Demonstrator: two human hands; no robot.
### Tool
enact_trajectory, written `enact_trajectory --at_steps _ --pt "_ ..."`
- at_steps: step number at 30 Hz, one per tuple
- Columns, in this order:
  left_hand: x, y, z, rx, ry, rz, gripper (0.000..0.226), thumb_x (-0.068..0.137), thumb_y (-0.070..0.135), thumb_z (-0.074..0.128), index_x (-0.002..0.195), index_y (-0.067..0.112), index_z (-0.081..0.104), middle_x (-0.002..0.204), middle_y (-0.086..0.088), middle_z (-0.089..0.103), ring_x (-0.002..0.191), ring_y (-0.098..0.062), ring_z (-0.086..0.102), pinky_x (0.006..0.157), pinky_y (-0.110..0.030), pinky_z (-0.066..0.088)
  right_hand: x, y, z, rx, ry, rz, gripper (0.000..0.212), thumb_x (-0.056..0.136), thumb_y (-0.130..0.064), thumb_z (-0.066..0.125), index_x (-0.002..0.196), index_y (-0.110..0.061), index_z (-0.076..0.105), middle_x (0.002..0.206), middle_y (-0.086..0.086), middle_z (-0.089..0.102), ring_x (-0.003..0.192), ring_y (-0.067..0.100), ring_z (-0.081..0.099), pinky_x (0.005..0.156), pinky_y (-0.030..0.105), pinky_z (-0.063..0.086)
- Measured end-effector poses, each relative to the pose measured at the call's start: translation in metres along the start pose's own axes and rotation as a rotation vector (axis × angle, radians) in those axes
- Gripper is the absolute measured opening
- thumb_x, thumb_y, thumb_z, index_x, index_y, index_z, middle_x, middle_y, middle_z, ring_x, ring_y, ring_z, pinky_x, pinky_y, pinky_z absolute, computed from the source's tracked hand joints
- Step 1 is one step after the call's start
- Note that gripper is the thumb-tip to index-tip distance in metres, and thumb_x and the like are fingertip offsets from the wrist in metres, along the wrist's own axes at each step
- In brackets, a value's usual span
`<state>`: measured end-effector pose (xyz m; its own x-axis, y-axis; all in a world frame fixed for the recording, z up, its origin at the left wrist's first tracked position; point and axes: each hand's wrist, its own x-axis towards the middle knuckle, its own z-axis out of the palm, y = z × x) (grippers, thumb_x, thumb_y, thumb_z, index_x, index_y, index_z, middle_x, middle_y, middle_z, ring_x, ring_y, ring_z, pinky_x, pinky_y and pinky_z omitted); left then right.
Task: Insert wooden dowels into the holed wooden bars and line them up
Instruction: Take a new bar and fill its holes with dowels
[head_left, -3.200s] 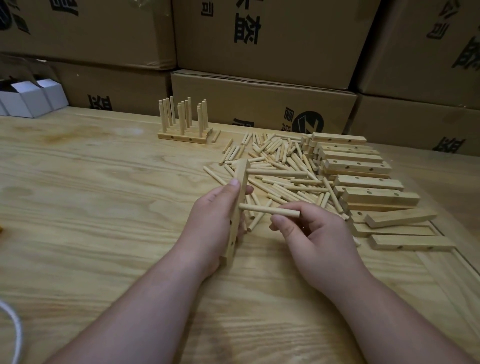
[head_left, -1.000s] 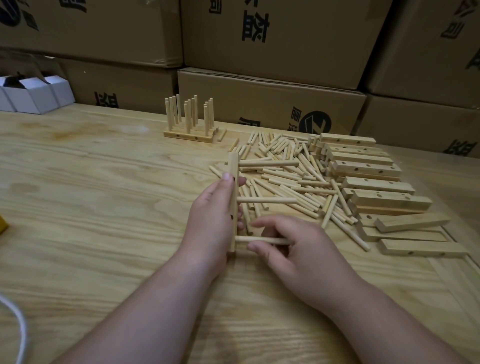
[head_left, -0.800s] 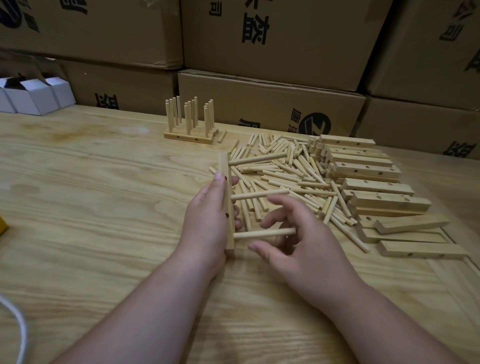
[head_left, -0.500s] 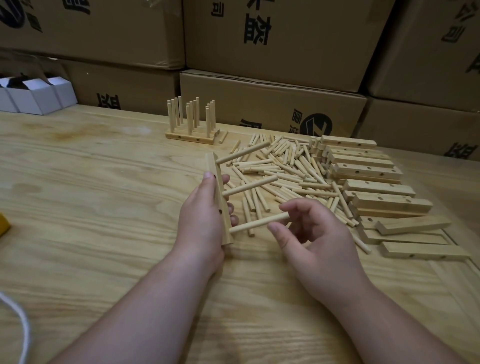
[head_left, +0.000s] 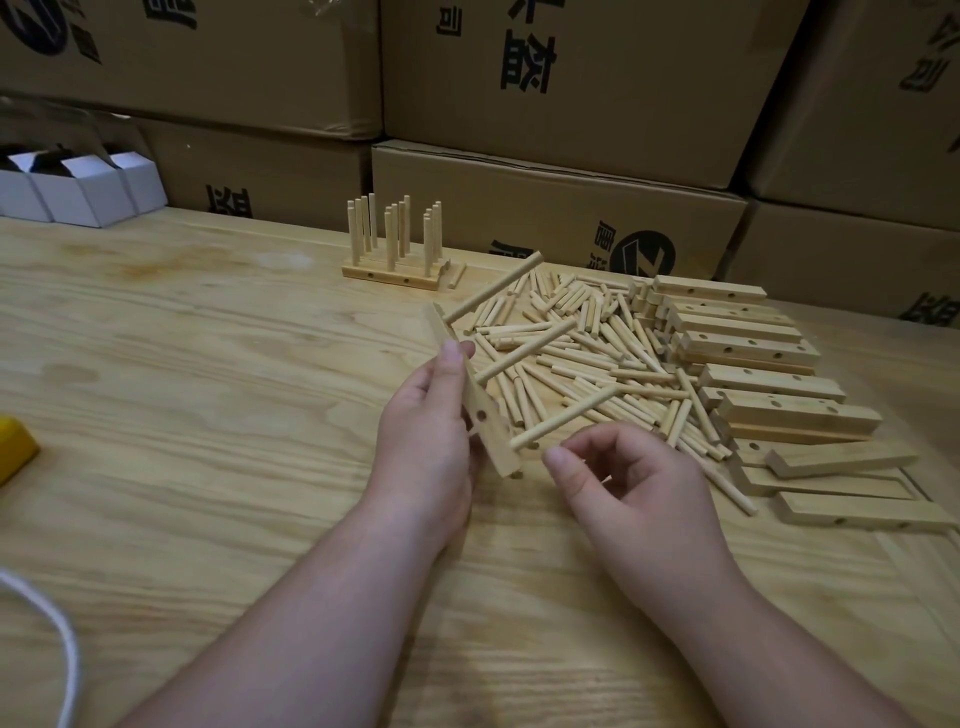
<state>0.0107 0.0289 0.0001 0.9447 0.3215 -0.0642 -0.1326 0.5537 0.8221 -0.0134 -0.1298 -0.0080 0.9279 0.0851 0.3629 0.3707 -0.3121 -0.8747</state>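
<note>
My left hand (head_left: 423, 431) grips a holed wooden bar (head_left: 488, 431) on edge above the table, tilted. Three dowels stick out of the bar to the right: a top one (head_left: 493, 287), a middle one (head_left: 524, 349) and a bottom one (head_left: 563, 417). My right hand (head_left: 631, 480) hovers just below and right of the bottom dowel, fingers curled and apart, holding nothing. A heap of loose dowels (head_left: 597, 343) lies behind the hands. Finished bars with upright dowels (head_left: 395, 244) stand in a row at the back.
Bare holed bars (head_left: 769, 374) are stacked and scattered on the right. Cardboard boxes (head_left: 545, 208) wall off the back. White boxes (head_left: 78, 189) sit at far left, a yellow object (head_left: 15, 449) at the left edge, a white cord (head_left: 52, 639) at lower left.
The third dowel went into the bar's lower hole and my right hand let go of it. My left hand tilted the bar and lifted it slightly to the left.
</note>
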Motion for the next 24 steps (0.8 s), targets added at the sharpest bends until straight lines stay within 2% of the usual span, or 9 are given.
enact_trajectory --at_steps 3,8,11,14,16,19,24 --pt "-0.001 -0.001 0.002 -0.015 -0.057 -0.004 0.023 0.099 0.033 0.061 0.085 0.024 0.078 0.079 -0.003 0.074 0.074 -0.017 0.073 0.069 -0.039 0.060 0.000 -0.001 0.001 0.020 0.000 0.033 0.014 0.076 -0.030 0.084 0.082 -0.029 0.072 0.073 -0.006 0.072 0.062 0.013 0.066 0.057 0.020 0.053" --pt "-0.001 -0.002 0.002 -0.022 -0.117 -0.020 0.027 0.102 0.027 0.059 0.085 0.029 0.080 0.094 -0.007 0.077 0.090 -0.022 0.075 0.074 -0.041 0.060 0.004 0.002 0.000 0.038 0.071 0.086 0.015 0.074 -0.020 0.086 0.082 -0.023 0.073 0.074 -0.006 0.074 0.066 0.009 0.068 0.061 0.019 0.054" --pt "0.000 -0.001 0.000 -0.050 -0.109 -0.049 0.023 0.102 0.028 0.057 0.097 0.026 0.079 0.103 -0.010 0.078 0.097 -0.026 0.075 0.077 -0.043 0.061 0.013 0.002 -0.003 0.011 0.124 0.108 0.013 0.073 -0.020 0.087 0.079 -0.024 0.076 0.076 -0.010 0.075 0.070 0.006 0.070 0.062 0.013 0.052" --pt "0.003 0.000 -0.001 -0.100 -0.052 -0.086 0.027 0.103 0.032 0.054 0.117 0.016 0.071 0.111 -0.012 0.076 0.102 -0.029 0.074 0.083 -0.046 0.061 0.032 -0.004 -0.002 -0.051 0.083 0.078 0.012 0.074 -0.021 0.086 0.080 -0.026 0.078 0.081 -0.020 0.074 0.077 -0.004 0.069 0.065 0.009 0.051" --pt "0.005 0.001 -0.001 -0.135 0.002 -0.115 0.029 0.104 0.033 0.052 0.122 0.017 0.066 0.114 -0.012 0.075 0.100 -0.030 0.075 0.079 -0.044 0.061 0.052 -0.009 0.004 -0.093 0.036 0.053 0.010 0.076 -0.025 0.085 0.081 -0.029 0.078 0.085 -0.027 0.073 0.082 -0.010 0.067 0.068 0.009 0.049" --pt "0.007 0.003 -0.002 -0.162 0.038 -0.146 0.028 0.104 0.034 0.049 0.121 0.019 0.066 0.109 -0.011 0.075 0.094 -0.027 0.076 0.071 -0.039 0.061 0.092 -0.013 0.019 -0.150 -0.030 0.014 0.007 0.079 -0.029 0.083 0.083 -0.031 0.077 0.088 -0.032 0.070 0.087 -0.015 0.063 0.068 0.010 0.046" --pt "0.012 0.003 -0.002 -0.206 0.082 -0.179 0.029 0.104 0.034 0.047 0.113 0.016 0.068 0.096 -0.010 0.075 0.071 -0.020 0.072 0.059 -0.033 0.057 0.159 -0.005 0.061 -0.308 -0.108 -0.016 0.010 0.081 -0.038 0.080 0.084 -0.029 0.077 0.089 -0.018 0.072 0.089 -0.004 0.062 0.077 0.025 0.048"
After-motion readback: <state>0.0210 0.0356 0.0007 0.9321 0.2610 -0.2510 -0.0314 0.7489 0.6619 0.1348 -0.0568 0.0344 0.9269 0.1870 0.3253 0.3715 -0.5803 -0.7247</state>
